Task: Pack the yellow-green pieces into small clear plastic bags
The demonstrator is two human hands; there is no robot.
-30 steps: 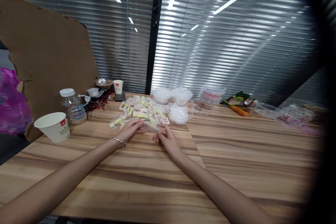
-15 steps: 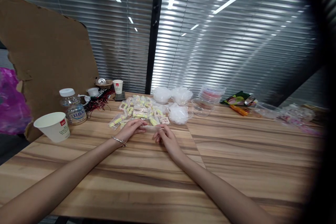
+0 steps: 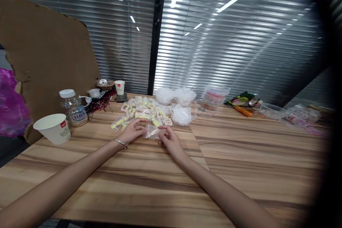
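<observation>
A small clear plastic bag (image 3: 152,132) with something pale in it lies between my hands, just in front of a pile of small bags with yellow and pink pieces (image 3: 144,110). My left hand (image 3: 133,131), with a silver bangle at the wrist, is at the bag's left edge, its fingers apart. At the right edge, my right hand (image 3: 169,139) has its fingers curled and pinched on the bag. White bundles in clear plastic (image 3: 182,114) sit right behind my right hand.
On the left stand a paper cup (image 3: 55,130), a plastic bottle (image 3: 76,110) and a cardboard sheet (image 3: 50,53). A smaller cup (image 3: 120,88) is at the back. Stacked clear tubs (image 3: 215,96), an orange tool (image 3: 242,111) and plastic wrapping (image 3: 301,114) line the back right.
The small bag has tipped from edge-on to showing its flat face. My left hand's fingers have spread and come off its top edge. My right hand's fingers have shifted slightly.
</observation>
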